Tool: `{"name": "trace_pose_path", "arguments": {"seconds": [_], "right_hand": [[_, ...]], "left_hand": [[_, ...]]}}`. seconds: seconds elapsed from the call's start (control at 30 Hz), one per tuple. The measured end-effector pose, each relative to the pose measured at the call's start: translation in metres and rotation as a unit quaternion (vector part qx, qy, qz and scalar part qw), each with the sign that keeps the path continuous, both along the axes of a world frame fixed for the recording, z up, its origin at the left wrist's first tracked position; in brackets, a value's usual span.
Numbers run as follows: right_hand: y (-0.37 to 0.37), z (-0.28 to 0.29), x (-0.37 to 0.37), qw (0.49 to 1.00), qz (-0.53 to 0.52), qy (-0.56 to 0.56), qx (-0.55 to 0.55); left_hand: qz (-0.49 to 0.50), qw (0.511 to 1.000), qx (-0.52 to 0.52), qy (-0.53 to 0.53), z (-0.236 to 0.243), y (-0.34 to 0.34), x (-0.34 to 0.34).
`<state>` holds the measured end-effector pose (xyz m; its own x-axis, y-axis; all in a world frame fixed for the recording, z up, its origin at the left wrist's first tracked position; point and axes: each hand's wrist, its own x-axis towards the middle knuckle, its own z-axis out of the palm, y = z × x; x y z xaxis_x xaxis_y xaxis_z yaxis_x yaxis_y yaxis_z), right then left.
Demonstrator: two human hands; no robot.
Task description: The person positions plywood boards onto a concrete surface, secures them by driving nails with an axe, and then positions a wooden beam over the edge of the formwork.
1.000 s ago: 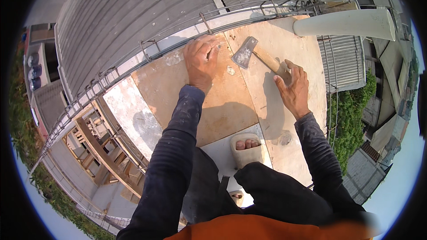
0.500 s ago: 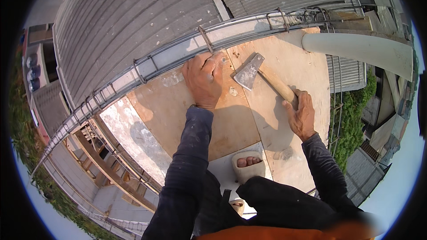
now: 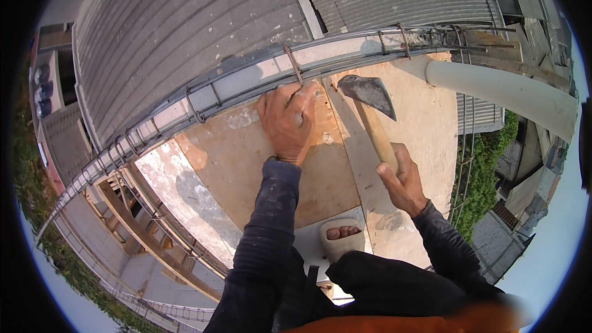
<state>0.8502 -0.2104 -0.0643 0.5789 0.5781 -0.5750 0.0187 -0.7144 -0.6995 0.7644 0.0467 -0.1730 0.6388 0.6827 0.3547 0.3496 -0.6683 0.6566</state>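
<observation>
My right hand (image 3: 404, 182) is wrapped round the lower part of the wooden handle of a hatchet (image 3: 374, 128). The hatchet's dark steel head has its wide blade turned to the right and its narrow end toward my left hand. My left hand (image 3: 288, 124) is closed, its fingers bunched at the far edge of a plywood sheet (image 3: 287, 182). Whatever those fingers may pinch is too small or hidden to name. A second, paler plywood sheet (image 3: 413, 111) lies under the hatchet, right of the seam.
A cage of steel reinforcing bars (image 3: 246, 89) runs along the far edge. A thick pale pipe (image 3: 499, 89) juts in at right. Corrugated roofing (image 3: 191, 31) lies beyond. Wooden beams (image 3: 154, 243) show lower left. My sandalled foot (image 3: 343, 233) stands on the boards.
The hatchet head has swung from blade facing left to blade facing right, its narrow end now nearer my left hand. My right hand has shifted slightly left. My left hand stays at the edge.
</observation>
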Motion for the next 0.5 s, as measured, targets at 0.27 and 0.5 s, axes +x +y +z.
{"name": "trace_pose_path", "arguments": {"seconds": [0.27, 0.5], "right_hand": [[0.017, -0.004, 0.003, 0.998, 0.054, -0.028, -0.013], [0.015, -0.023, -0.001, 0.992, 0.074, -0.096, -0.018]], "left_hand": [[0.002, 1.000, 0.000, -0.012, 0.000, -0.001, -0.001], [-0.006, 1.000, 0.001, -0.023, -0.002, -0.001, -0.001]]}}
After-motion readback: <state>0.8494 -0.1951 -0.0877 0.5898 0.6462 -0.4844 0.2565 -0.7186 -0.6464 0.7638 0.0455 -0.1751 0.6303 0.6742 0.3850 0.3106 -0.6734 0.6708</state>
